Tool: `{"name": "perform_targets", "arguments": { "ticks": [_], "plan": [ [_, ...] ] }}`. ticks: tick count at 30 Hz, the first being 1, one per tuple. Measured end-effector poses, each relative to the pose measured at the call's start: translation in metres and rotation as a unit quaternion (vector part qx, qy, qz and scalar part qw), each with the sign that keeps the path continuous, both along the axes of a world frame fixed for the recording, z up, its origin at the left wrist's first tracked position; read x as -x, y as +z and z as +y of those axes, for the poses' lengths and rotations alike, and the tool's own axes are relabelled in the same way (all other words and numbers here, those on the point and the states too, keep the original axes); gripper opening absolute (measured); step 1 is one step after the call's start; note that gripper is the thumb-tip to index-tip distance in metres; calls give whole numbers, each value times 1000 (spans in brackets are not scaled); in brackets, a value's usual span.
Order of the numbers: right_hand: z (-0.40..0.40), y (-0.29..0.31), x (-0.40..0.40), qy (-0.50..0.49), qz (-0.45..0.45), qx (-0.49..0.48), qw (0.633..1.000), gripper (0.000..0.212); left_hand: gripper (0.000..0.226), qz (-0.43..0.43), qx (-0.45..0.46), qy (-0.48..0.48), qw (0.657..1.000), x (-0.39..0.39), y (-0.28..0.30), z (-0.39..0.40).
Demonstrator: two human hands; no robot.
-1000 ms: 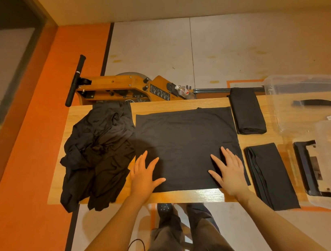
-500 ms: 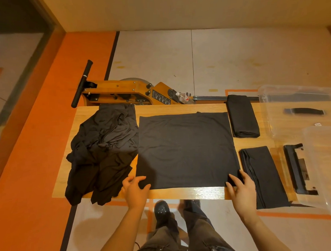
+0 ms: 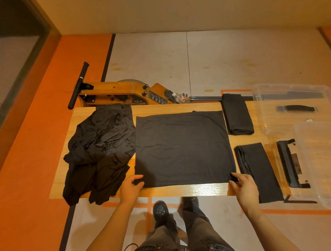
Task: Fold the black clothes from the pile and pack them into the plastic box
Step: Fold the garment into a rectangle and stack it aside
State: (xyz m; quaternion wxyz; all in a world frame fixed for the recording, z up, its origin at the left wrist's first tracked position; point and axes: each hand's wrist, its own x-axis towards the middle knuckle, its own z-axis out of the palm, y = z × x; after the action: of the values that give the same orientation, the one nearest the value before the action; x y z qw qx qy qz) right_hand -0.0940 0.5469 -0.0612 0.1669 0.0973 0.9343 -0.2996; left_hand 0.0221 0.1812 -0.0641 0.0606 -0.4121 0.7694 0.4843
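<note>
Fingers (image 3: 139, 183) of the left hand (image 3: 130, 189) curled around the lower left corner of the flat black garment (image 3: 183, 148), thumb on top, cloth pinched between. Fingers (image 3: 232, 183) of the right hand (image 3: 244, 187) pinching the lower right corner likewise, thumb over the hem. Both corners taken at the near edge, probably so the hem can be lifted and carried toward the far edge in one even fold.

Garment spread smooth and square in the middle of the frame on the wooden counter (image 3: 182, 189), already narrowed to a rectangle, its bottom edge just short of the counter's near lip. Laid flat most likely to keep creases out of the coming fold.

Left of centre, touching the garment's left side: the unfolded pile (image 3: 99, 152) of black clothes, crumpled, draped over the counter's near edge, waiting within reach of the left hand. Right of centre: two finished pieces, one folded bundle (image 3: 237, 116) at the upper right near the far edge, another folded piece (image 3: 256, 169) below it, overhanging the near edge. Both parked just beside the clear plastic box (image 3: 261, 107) at the far right of the frame, handy for packing; nothing black seen inside except a dark strap-like strip. Clear lid (image 3: 316, 157) with black latch lying lower right.

Judging from this: folding underway, packing not yet begun.
</note>
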Motion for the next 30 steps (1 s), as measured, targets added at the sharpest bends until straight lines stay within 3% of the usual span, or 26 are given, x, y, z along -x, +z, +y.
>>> {"name": "perform_targets", "arguments": {
  "ticks": [7,17,30],
  "plan": [
    [7,-5,6,2,-24,17,1000,30,29,0,-29,-42,999,-3,0,-10],
    [14,-1,12,15,20,71,997,9,28,37,-8,-25,999,1,11,-9],
    [-3,18,60,-4,59,110,992,23,22,93,12,3,996,58,39,-21]
  ]
}}
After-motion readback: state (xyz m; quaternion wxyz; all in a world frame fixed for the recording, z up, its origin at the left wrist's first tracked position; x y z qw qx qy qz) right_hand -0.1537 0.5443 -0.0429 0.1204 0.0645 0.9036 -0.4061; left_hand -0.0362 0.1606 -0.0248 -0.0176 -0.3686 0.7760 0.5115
